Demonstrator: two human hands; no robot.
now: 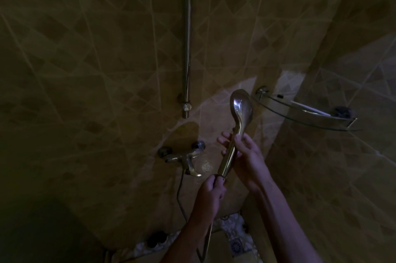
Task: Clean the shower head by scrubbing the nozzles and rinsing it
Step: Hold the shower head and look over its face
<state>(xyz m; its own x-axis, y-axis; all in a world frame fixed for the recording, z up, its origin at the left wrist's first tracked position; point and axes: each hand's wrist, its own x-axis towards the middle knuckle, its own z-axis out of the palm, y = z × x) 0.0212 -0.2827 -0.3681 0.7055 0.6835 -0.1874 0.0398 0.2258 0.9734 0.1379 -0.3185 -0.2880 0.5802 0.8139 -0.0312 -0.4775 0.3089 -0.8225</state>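
We held the shower head upright between our hands, its chrome back toward us. Our left hand gripped the handle's bottom end; our right hand curled around the handle just below the head.

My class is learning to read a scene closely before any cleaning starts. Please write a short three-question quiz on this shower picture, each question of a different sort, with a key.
1. True or false: the shower head hangs on the wall rail.
2. Which hand grips the handle's lower end, where the hose joins?
A. left hand
B. right hand
3. Fill in: the glass corner shelf is mounted to the ____ of the shower head.

Key: 1 false, both hands hold it; 2 A; 3 right.
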